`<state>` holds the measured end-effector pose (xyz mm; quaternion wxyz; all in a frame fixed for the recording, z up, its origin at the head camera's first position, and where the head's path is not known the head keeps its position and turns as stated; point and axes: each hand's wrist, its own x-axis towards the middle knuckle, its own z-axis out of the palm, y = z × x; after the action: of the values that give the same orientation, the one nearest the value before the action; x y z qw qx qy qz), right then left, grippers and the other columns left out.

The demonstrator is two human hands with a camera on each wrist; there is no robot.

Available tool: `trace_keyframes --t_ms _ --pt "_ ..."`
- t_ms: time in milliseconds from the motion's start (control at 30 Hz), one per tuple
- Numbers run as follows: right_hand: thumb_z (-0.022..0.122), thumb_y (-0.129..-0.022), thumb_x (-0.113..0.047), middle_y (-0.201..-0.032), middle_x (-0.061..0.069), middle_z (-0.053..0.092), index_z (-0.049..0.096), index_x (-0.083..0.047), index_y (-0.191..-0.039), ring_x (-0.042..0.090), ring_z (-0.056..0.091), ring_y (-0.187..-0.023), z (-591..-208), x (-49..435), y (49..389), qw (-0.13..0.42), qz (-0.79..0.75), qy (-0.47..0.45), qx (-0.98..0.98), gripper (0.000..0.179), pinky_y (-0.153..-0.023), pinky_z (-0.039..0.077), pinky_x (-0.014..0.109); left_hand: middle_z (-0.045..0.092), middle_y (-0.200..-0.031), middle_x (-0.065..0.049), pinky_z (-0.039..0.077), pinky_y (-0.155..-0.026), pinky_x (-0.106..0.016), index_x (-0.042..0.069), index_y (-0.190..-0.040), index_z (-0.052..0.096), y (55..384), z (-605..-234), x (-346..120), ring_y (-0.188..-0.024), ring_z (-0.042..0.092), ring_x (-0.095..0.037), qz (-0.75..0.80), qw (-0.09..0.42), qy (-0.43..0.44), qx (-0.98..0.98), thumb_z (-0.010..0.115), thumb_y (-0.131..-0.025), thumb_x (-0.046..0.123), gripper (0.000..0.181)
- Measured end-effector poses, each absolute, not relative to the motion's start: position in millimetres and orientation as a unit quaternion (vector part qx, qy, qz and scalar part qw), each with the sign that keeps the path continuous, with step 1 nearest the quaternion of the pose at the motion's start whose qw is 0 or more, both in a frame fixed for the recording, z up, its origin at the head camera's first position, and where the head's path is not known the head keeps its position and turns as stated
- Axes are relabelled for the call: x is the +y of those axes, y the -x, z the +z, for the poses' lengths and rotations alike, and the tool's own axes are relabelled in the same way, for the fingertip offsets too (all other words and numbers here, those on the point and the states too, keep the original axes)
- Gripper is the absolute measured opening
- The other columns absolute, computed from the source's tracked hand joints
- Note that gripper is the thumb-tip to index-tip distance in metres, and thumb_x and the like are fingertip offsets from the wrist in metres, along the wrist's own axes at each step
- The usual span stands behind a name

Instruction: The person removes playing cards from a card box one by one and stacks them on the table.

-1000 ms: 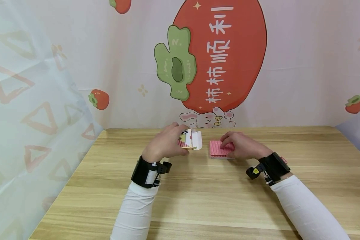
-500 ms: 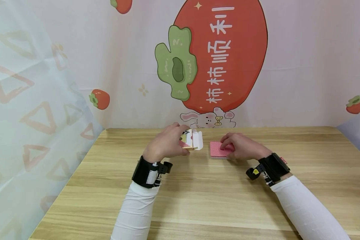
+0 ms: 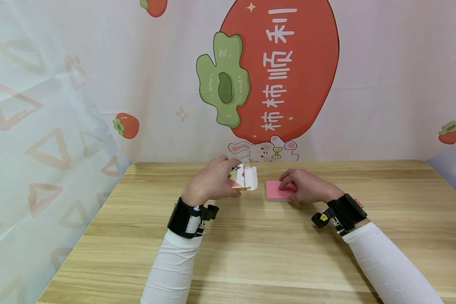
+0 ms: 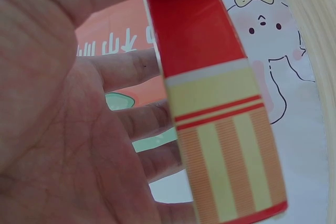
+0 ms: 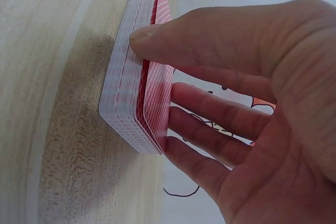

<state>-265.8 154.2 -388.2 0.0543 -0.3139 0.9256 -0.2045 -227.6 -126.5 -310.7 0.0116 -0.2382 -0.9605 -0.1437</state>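
In the head view, my left hand (image 3: 210, 180) grips a card box (image 3: 237, 177) by its sides, thumb near and fingers beyond. Its white end flap (image 3: 252, 177) stands out toward the right. The left wrist view shows the box's red, cream and striped narrow side (image 4: 215, 103). To the right, a deck of playing cards (image 3: 275, 190) with red patterned backs lies on the table. My right hand (image 3: 308, 185) holds it, thumb (image 5: 149, 43) on the near long edge and other fingers at the top. The uppermost card (image 5: 159, 90) sits slightly raised.
The wooden table (image 3: 258, 249) stretches in front of and beside both hands. Right behind it hangs a printed cloth backdrop (image 3: 167, 84) with a large persimmon picture. Wrist straps with cameras (image 3: 186, 217) sit on both wrists.
The dark gap below the deck's top card has narrowed in the head view. Both hands stay almost in place; the view has shifted very slightly.
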Motion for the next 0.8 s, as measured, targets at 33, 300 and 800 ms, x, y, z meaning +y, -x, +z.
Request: trace_keyframes --t_ms 33,300,800 --pt "0.075 -0.07 -0.015 -0.12 0.006 0.054 0.069 -0.019 -0.099 0.029 0.046 -0.112 -388.3 154.3 265.9 0.054 -0.204 0.314 0.925 0.03 -0.09 0.038 0.043 0.049 -0.102 0.001 0.039 -0.075 -0.026 0.017 -0.128 0.05 227.6 -310.8 -126.5 -0.091 0.044 -0.014 -0.144 0.011 0.238 -0.96 0.079 -0.061 0.031 0.074" --pt "0.074 -0.07 -0.014 -0.12 0.007 0.054 0.069 -0.019 -0.099 0.029 0.046 -0.112 -388.6 154.2 266.6 0.052 -0.202 0.319 0.925 0.03 -0.091 0.038 0.043 0.048 -0.102 0.002 0.039 -0.075 -0.026 0.017 -0.127 0.051 227.4 -310.6 -125.7 -0.091 0.044 -0.014 -0.143 0.01 0.237 -0.961 0.079 -0.061 0.031 0.073" --pt "0.076 -0.069 -0.017 -0.12 0.006 0.054 0.069 -0.019 -0.1 0.028 0.046 -0.112 -389.8 154.1 266.9 0.06 -0.208 0.309 0.926 0.031 -0.09 0.039 0.041 0.048 -0.1 0.003 0.039 -0.074 -0.026 0.017 -0.127 0.051 227.3 -310.7 -125.7 -0.09 0.044 -0.014 -0.145 0.011 0.238 -0.96 0.079 -0.061 0.031 0.073"
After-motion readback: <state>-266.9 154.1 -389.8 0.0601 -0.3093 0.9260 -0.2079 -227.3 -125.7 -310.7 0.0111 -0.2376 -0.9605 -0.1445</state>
